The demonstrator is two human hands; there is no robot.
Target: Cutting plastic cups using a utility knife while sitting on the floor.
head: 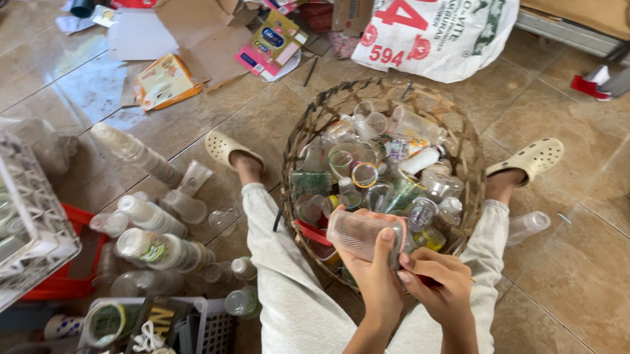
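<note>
**Sorting plastic on the floor, tight spot**

Sitting on tan floor tiles [589, 267], legs either side of a round woven basket [465, 156] piled with clear plastic cups and bottles. Open tile only to the right and just beyond the basket; left side hemmed in by a white wire crate [38, 224], a red tray [82, 250] and a grey slotted crate [219, 345].

Left hand [376, 270] wrapped around a clear ribbed plastic cup [354, 234], held on its side right over the basket's near rim. Right hand [438, 284] curled, fingertips at the cup's end, maybe pinching something red, hard to tell.

White sack [461, 20] with big red print lying past the basket. Flattened brown cardboard [196, 28] and colourful flat cartons scattered top centre. Stacked clear cups [134, 151] lying left, glossy tile underneath.
</note>
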